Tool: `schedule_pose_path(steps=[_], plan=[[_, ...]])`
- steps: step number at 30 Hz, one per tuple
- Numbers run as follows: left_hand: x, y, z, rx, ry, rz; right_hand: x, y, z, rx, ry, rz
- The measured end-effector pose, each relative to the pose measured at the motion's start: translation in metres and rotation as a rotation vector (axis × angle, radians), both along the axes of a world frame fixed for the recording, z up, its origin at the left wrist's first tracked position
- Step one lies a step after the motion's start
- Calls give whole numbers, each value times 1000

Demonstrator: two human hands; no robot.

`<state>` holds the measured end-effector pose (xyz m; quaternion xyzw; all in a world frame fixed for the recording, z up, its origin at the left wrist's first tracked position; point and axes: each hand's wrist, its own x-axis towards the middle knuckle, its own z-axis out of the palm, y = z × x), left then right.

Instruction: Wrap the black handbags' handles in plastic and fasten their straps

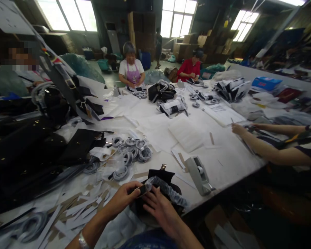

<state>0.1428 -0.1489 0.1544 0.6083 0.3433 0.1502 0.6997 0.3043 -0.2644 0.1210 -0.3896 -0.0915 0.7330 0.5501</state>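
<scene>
A black handbag (159,175) lies at the table's near edge, in front of my body, with its flap raised and a metal clasp at the flap's tip. Its handle (172,194) is wrapped in clear, crinkled plastic. My left hand (123,200) pinches the handle's black end, where a bit of gold metal shows, between thumb and fingers. Stretched out flat, the fingers of my right hand (162,209) rest against the bag beside the wrapped handle. The lower part of the bag is partly hidden by both hands.
A grey tape dispenser (199,175) stands right of the bag. Coiled, wrapped straps (134,150), paper strips (80,209) and black bags (26,148) lie to the left. White sheets (188,133) cover mid-table. A co-worker's arms (269,138) reach in from the right; other people sit across.
</scene>
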Motion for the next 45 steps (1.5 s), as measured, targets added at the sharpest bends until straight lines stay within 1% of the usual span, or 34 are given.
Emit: schedule_pose_path(steps=[1,3,5,6,8,10,12,14,18,21,24,27,30,31,32,33,35,40,43,45], plan=[[-2,-1,-1,-19,-3,4,-1,5,-1,33,79,-80],[-7,-2,-4,-35,3,18,-1,14,1,53,140,-242],[-10,-4,-6,-10,25,21,1,19,8,38,124,-378],[-11,-5,-6,5,34,21,3,20,13,37,101,-419],[-9,-7,-6,33,46,22,10,19,25,70,14,-450],[-2,-9,-5,51,49,22,19,17,35,101,-148,-469],[8,-12,-4,51,41,17,31,15,40,83,-312,-514],[17,-15,-4,34,21,-4,43,14,38,31,-415,-573],[26,-20,-10,-19,-13,-58,65,13,23,-40,-496,-657],[27,-21,-16,-48,-18,-80,77,10,16,-75,-528,-669],[29,-20,-18,-56,-23,-95,79,5,18,-82,-537,-662],[33,-20,-17,-53,-34,-89,60,-2,26,-48,-502,-583],[34,-21,-13,-46,-39,-64,30,-8,33,5,-381,-385],[34,-21,-12,-45,-36,-58,22,-8,34,20,-326,-338],[33,-21,-11,-44,-31,-56,16,-8,35,27,-279,-322],[32,-21,-10,-43,-23,-55,12,-6,36,29,-246,-331],[30,-22,-9,-40,-4,-58,12,0,38,5,-231,-395],[31,-25,-6,-4,23,-72,25,6,46,-113,-262,-473],[34,-27,-6,47,27,-66,26,2,52,-175,-250,-487],[36,-28,-6,95,35,-39,22,-2,56,-193,-245,-474]])
